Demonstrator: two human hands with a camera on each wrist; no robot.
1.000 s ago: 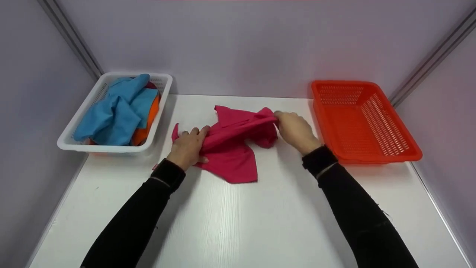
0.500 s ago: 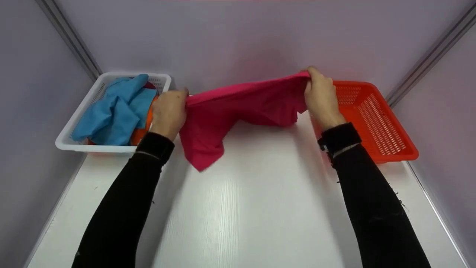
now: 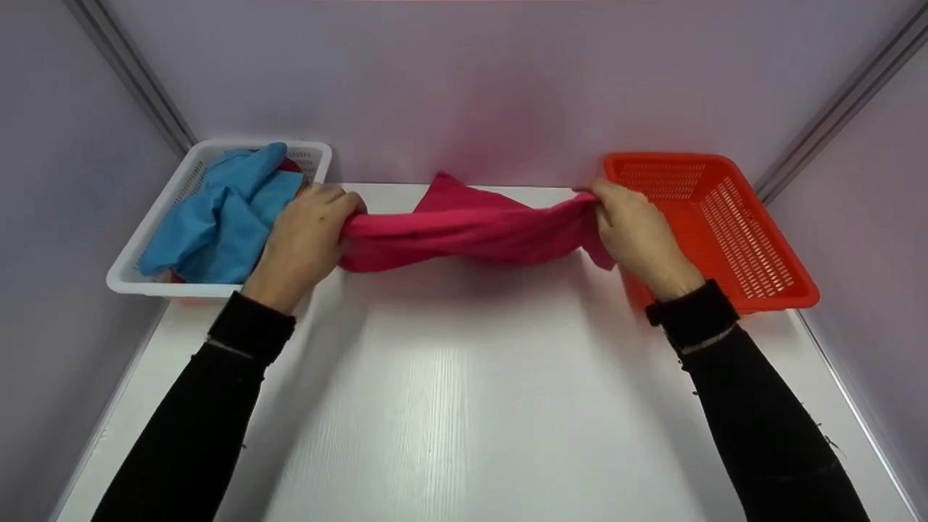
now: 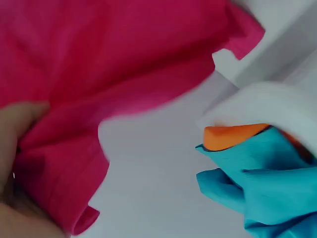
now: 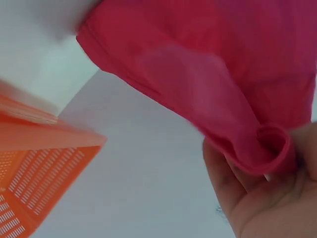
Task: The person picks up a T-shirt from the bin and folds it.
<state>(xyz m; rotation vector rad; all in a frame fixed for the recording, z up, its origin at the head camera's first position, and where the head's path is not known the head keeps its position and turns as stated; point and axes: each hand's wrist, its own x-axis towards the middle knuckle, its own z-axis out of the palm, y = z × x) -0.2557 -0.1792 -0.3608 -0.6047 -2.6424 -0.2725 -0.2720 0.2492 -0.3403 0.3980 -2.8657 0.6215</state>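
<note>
A crimson-pink cloth (image 3: 464, 232) is stretched between my two hands above the white table, with one corner flaring up toward the back wall. My left hand (image 3: 308, 232) grips its left end, beside the white basket. At the other end my right hand (image 3: 641, 232) pinches the cloth near the red basket. The left wrist view shows the thumb (image 4: 22, 119) pressed on the pink fabric, a loose flap hanging below it. Seen from the right wrist, the cloth's edge (image 5: 277, 148) curls into a loop between thumb and fingers.
At the back left stands a white basket (image 3: 138, 284) piled with a blue cloth (image 3: 225, 217) and some orange and dark red fabric. A red basket (image 3: 786, 293) with slotted sides sits at the back right. Walls enclose the table (image 3: 449, 406) at the back and sides.
From lying crumpled on the table, the pink cloth was lifted and spread between both hands. Over the last half second both hands came down and the cloth swung toward the back wall.
</note>
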